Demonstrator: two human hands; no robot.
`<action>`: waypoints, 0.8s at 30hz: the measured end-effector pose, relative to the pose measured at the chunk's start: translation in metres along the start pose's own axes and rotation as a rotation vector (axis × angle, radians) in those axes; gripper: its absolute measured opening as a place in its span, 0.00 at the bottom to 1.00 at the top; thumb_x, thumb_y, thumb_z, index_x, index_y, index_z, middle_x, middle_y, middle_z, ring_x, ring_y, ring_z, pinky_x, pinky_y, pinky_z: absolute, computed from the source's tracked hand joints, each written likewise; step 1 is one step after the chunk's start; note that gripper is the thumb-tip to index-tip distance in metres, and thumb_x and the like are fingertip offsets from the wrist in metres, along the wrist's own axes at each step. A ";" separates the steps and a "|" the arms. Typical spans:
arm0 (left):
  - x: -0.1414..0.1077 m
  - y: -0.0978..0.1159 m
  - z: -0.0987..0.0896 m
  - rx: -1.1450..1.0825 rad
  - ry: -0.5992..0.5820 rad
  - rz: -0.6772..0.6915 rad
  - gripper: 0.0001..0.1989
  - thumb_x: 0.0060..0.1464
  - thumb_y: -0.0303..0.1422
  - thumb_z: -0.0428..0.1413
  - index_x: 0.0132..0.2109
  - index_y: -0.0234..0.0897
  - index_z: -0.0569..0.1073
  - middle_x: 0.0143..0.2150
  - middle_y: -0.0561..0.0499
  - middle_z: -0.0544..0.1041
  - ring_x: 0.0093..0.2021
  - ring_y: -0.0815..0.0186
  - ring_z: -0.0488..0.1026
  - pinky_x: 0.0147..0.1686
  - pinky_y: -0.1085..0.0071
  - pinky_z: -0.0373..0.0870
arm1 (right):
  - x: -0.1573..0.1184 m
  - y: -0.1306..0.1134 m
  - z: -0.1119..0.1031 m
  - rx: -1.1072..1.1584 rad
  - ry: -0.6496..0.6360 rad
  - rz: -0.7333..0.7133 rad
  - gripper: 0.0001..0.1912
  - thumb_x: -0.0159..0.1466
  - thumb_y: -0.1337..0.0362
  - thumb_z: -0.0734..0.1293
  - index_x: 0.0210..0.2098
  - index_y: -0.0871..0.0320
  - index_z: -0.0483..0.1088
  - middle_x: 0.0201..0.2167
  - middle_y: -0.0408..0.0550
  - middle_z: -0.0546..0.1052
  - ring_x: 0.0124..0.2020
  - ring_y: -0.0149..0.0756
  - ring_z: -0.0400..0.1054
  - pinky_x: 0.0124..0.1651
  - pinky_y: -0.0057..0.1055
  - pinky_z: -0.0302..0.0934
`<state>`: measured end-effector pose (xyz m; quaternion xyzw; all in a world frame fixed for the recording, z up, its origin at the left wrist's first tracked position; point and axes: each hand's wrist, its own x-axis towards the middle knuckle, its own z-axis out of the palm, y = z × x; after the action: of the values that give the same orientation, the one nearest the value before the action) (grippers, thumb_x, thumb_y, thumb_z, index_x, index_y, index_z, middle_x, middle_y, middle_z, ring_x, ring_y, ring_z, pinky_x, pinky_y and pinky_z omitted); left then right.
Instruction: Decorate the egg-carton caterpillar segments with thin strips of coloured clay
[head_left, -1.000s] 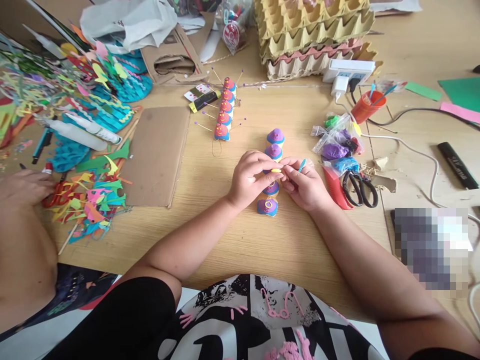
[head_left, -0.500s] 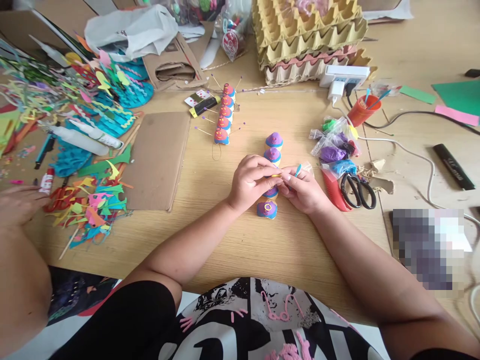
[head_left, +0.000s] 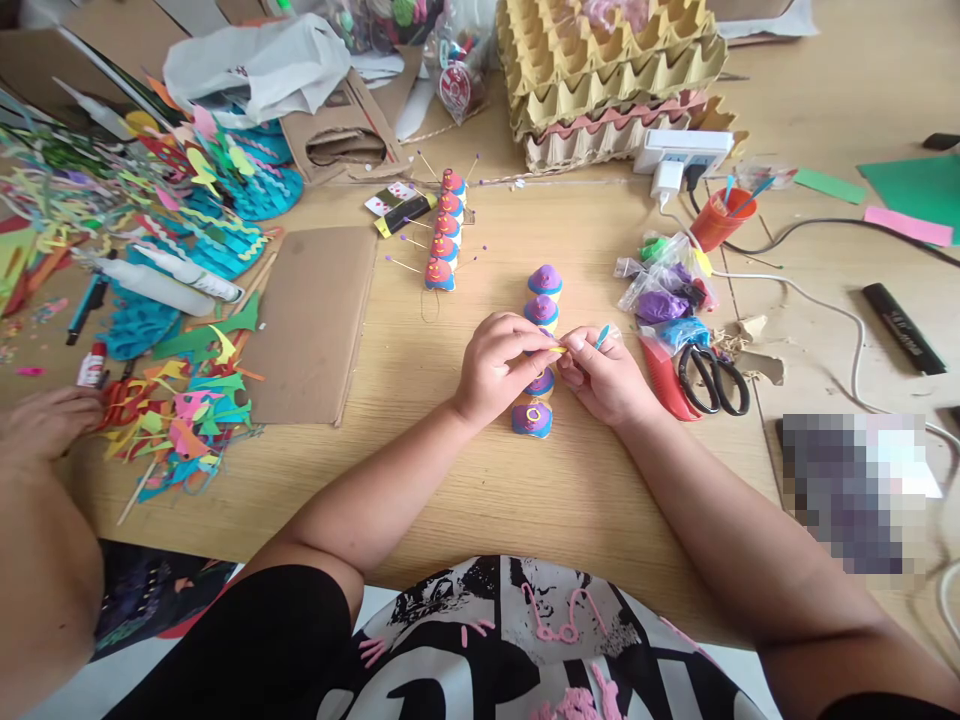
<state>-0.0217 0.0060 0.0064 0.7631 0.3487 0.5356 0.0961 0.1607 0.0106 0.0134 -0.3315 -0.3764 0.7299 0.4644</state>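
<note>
My left hand (head_left: 496, 365) is closed, with thumb and forefinger pinching a thin strip of yellow clay (head_left: 557, 349). My right hand (head_left: 606, 378) is closed around a small blue modelling tool (head_left: 602, 337), its tip sticking up past the fingers. The right thumb is close beside the yellow clay; I cannot tell whether it touches. Beneath the hands stands an egg-carton strip (head_left: 541, 310), its bumps covered in purple and blue clay. A yellow ring lies on the nearest bump, while my fingers partly hide the middle ones.
A finished-looking red and blue caterpillar (head_left: 444, 240) with pins stands farther back. Bags of clay (head_left: 667, 300), black-handled scissors (head_left: 712, 380) and an orange cup (head_left: 721, 218) are on the right. Cardboard (head_left: 311, 325) and paper scraps (head_left: 191, 420) lie left, near another person's hand (head_left: 49, 420). Egg trays (head_left: 607, 100) are stacked behind.
My right fingers have drawn slightly away from my left, and the blue tool has moved a little to the right. At far left, the other person's hand has shifted toward the red scissors.
</note>
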 end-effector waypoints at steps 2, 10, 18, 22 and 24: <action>0.000 -0.001 0.000 -0.019 0.023 0.013 0.02 0.67 0.33 0.65 0.44 0.43 0.83 0.41 0.52 0.84 0.44 0.67 0.80 0.49 0.66 0.77 | 0.000 0.000 0.000 -0.005 -0.031 0.001 0.27 0.51 0.44 0.85 0.30 0.57 0.73 0.21 0.37 0.69 0.21 0.23 0.53 0.25 0.26 0.43; -0.002 0.000 0.000 -0.041 -0.020 -0.076 0.06 0.68 0.34 0.64 0.49 0.43 0.84 0.44 0.50 0.85 0.47 0.65 0.81 0.51 0.63 0.79 | -0.001 0.000 0.001 0.045 -0.074 0.022 0.26 0.52 0.49 0.86 0.29 0.57 0.71 0.21 0.37 0.69 0.20 0.22 0.51 0.25 0.26 0.41; -0.001 -0.001 0.000 -0.029 -0.002 -0.035 0.03 0.68 0.34 0.64 0.43 0.43 0.83 0.41 0.52 0.84 0.45 0.66 0.81 0.49 0.64 0.78 | -0.002 0.001 0.001 -0.011 -0.065 -0.017 0.26 0.55 0.43 0.83 0.32 0.57 0.73 0.21 0.37 0.68 0.21 0.23 0.53 0.25 0.26 0.43; -0.002 -0.001 0.000 -0.021 -0.005 -0.056 0.04 0.67 0.33 0.64 0.47 0.43 0.83 0.43 0.51 0.85 0.46 0.65 0.81 0.51 0.64 0.79 | -0.002 0.001 0.001 -0.035 -0.071 -0.019 0.26 0.54 0.45 0.84 0.31 0.58 0.73 0.21 0.37 0.69 0.21 0.22 0.52 0.25 0.26 0.42; -0.002 0.000 0.000 -0.019 -0.001 -0.075 0.07 0.68 0.34 0.64 0.51 0.42 0.82 0.44 0.50 0.85 0.47 0.65 0.81 0.52 0.64 0.79 | -0.002 0.000 0.001 -0.029 -0.051 -0.025 0.26 0.53 0.46 0.84 0.29 0.57 0.71 0.21 0.38 0.69 0.20 0.23 0.52 0.24 0.26 0.42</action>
<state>-0.0217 0.0044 0.0049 0.7488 0.3716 0.5348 0.1235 0.1603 0.0087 0.0141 -0.3147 -0.4027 0.7268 0.4589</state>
